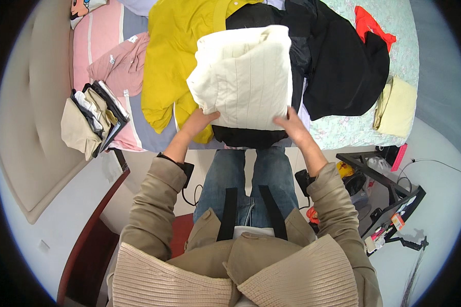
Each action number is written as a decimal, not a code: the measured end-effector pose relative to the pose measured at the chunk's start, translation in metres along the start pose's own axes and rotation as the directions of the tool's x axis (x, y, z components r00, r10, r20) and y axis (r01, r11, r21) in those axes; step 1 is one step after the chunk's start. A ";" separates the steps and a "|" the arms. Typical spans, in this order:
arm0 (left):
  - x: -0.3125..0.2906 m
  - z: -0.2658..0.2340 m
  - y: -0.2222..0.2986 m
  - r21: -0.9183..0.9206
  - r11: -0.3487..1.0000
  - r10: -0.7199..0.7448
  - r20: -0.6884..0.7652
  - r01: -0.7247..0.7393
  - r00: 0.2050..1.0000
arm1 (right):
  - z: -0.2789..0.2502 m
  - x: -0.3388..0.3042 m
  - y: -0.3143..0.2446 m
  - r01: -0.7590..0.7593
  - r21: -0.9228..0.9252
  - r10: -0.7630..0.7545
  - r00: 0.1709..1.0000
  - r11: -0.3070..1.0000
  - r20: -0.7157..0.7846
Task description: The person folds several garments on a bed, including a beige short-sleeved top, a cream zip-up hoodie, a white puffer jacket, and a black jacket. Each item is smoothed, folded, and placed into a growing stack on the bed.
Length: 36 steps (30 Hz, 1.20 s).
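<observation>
A thick white folded garment (pixel 246 77) with stitched lines running down it lies over dark clothing in the middle of the bed. My left hand (pixel 204 121) grips its near left corner, thumb on top and the other fingers mostly hidden beneath. At the near right corner, my right hand (pixel 291 125) pinches the edge the same way, slightly blurred. Part of a black garment (pixel 248 137) shows under the white one. Just left of it spreads a mustard-yellow garment (pixel 166 66), and to the right lies a large black garment (pixel 343 71).
At the bed's left edge stands a row of folded clothes (pixel 95 120), near a pink garment (pixel 123 66). A folded pale-yellow cloth (pixel 397 105) lies at the right edge, a red cloth (pixel 371 28) beyond it. A black metal rack (pixel 389 189) stands below right; a padded headboard (pixel 33 112) rises left.
</observation>
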<state>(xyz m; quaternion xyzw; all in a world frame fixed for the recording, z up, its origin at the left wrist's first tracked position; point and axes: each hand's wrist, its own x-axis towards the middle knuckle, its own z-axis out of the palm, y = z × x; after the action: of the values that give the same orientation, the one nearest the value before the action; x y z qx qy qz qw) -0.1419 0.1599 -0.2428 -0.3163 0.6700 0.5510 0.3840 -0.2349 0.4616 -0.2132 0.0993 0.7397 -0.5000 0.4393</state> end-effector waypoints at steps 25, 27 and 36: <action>-0.001 0.000 -0.006 -0.483 0.871 -0.165 -0.122 0.087 0.979 | -0.008 0.062 -0.115 -0.237 0.366 0.167 0.963 0.900 0.211; -0.014 -0.004 0.000 -0.459 0.886 -0.112 -0.089 0.059 0.990 | -0.012 0.036 -0.116 -0.169 0.448 0.073 0.972 0.878 0.223; -0.041 0.025 0.067 -0.177 0.970 0.195 0.162 -0.166 0.967 | -0.084 -0.163 -0.100 0.120 0.745 0.002 0.987 0.656 -0.161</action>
<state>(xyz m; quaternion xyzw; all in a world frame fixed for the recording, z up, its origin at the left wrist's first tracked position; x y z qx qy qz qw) -0.1735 0.1969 -0.1768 -0.2333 0.6119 0.6626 0.3635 -0.2425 0.5307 -0.0166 0.2846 0.4999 -0.7662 0.2865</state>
